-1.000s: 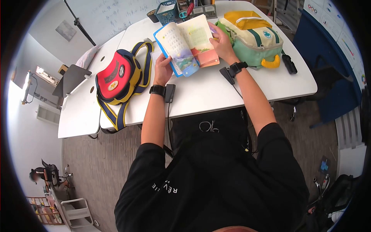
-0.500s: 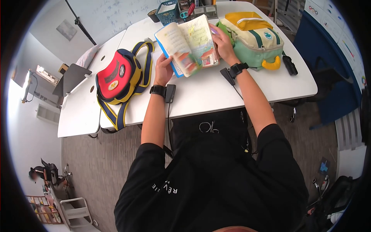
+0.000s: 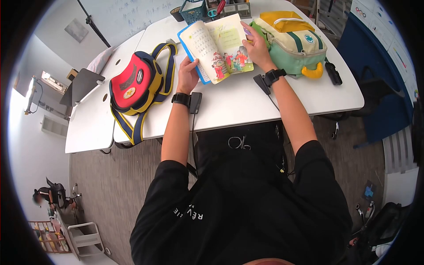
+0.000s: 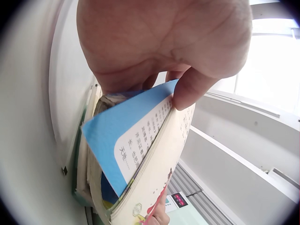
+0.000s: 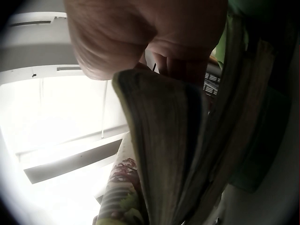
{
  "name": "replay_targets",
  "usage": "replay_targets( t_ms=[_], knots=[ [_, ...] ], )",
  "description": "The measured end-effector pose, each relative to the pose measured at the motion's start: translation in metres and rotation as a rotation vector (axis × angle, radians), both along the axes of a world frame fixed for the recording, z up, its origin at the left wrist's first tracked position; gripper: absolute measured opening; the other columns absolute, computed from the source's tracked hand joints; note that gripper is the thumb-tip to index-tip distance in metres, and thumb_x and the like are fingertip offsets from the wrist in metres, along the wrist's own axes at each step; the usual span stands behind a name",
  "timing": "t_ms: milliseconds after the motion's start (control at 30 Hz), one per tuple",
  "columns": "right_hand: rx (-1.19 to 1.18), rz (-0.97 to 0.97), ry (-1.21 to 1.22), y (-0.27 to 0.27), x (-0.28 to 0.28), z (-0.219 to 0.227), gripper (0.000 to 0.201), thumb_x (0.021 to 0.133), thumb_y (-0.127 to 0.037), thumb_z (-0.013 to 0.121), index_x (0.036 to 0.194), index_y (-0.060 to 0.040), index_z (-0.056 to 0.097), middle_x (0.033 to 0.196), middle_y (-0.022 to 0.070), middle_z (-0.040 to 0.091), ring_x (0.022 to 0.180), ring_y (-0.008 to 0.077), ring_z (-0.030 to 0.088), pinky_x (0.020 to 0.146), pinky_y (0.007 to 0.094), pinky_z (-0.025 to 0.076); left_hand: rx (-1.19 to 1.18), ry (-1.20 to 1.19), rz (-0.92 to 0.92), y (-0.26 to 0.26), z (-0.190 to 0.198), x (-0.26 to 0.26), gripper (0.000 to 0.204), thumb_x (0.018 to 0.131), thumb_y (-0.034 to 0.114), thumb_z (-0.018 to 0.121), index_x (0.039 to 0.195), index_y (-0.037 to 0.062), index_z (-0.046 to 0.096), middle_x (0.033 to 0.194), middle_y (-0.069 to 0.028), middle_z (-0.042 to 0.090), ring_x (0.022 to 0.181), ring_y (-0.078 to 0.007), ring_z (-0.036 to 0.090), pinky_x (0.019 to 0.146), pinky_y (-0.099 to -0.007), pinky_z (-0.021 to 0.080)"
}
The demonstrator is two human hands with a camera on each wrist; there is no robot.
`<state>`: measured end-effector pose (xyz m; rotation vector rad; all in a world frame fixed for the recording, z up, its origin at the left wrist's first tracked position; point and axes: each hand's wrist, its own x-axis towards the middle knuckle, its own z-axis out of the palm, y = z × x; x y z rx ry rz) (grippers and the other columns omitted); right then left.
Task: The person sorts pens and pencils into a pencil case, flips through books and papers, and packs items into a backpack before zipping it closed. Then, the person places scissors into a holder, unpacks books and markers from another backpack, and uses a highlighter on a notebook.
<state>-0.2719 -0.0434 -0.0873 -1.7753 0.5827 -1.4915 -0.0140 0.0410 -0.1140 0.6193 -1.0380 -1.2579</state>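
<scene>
An open illustrated book (image 3: 218, 51) with a blue cover is held up over the white table (image 3: 234, 106). My left hand (image 3: 188, 75) grips its left side, thumb on the page; in the left wrist view that thumb lies at the edge of the pages beside the blue cover (image 4: 110, 136). My right hand (image 3: 257, 51) grips the right side, its thumb on the page edge. The right wrist view shows the dark, thick page block (image 5: 161, 126) under the right hand (image 5: 150, 33), whose fingers are partly hidden behind it.
On the left lies a red backpack (image 3: 132, 84) with navy and yellow straps. A green and cream backpack (image 3: 296, 48) stands close to the right hand, with a black object (image 3: 333, 73) beside it. A teal basket (image 3: 193, 13) and an organizer (image 3: 236, 11) are behind the book.
The pages have turned: the purple and orange landscape pictures have given way to pages with red-clothed figures. Both hands keep their hold on the book's sides.
</scene>
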Motion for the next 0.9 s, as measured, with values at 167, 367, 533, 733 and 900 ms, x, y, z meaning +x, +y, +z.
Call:
replay_targets(
  t_ms=[167,367,533,733,900],
  knots=[
    [-0.026,-0.007,0.071,-0.010,-0.001,0.000,0.061,0.091,0.006,0.049,0.149,-0.0094,0.042,0.112,0.0137,0.071,0.092,0.0091,0.063,0.080,0.0229,0.048,0.004,0.030,0.023,-0.004,0.000,-0.001,0.040,0.097,0.006,0.050,0.135,-0.0057,0.047,0.133,-0.0159,0.057,0.120,-0.0270,0.058,0.105,-0.0422,0.044],
    [-0.007,0.008,-0.031,-0.007,0.002,-0.006,0.059,0.087,0.008,0.049,0.144,-0.0078,0.048,0.103,0.0152,0.072,0.083,0.0096,0.064,0.072,0.0231,0.049,0.004,0.028,0.002,-0.003,-0.001,0.001,0.041,0.096,0.006,0.051,0.135,-0.0060,0.047,0.133,-0.0162,0.057,0.120,-0.0271,0.058,0.105,-0.0421,0.045],
    [-0.053,-0.045,0.024,-0.009,0.001,-0.004,0.057,0.088,0.008,0.048,0.143,-0.0050,0.047,0.106,0.0166,0.072,0.086,0.0123,0.066,0.074,0.0245,0.051,-0.004,0.010,0.009,-0.004,0.001,0.000,0.042,0.095,0.007,0.050,0.135,-0.0055,0.047,0.133,-0.0158,0.057,0.120,-0.0274,0.058,0.104,-0.0419,0.045],
    [-0.017,0.002,-0.029,-0.011,0.002,-0.008,0.055,0.088,0.006,0.050,0.141,-0.0044,0.050,0.108,0.0174,0.071,0.090,0.0146,0.068,0.077,0.0262,0.052,0.004,0.034,-0.017,0.000,0.000,0.000,0.043,0.095,0.009,0.051,0.136,-0.0049,0.046,0.132,-0.0159,0.057,0.119,-0.0271,0.059,0.103,-0.0421,0.046],
    [-0.013,-0.006,-0.019,-0.010,0.002,-0.007,0.054,0.088,0.006,0.050,0.141,-0.0040,0.049,0.109,0.0180,0.071,0.091,0.0155,0.068,0.077,0.0268,0.052,-0.015,-0.005,0.023,-0.004,0.000,0.000,0.041,0.095,0.007,0.054,0.134,-0.0047,0.049,0.129,-0.0149,0.060,0.116,-0.0244,0.061,0.101,-0.0400,0.049]
  ],
)
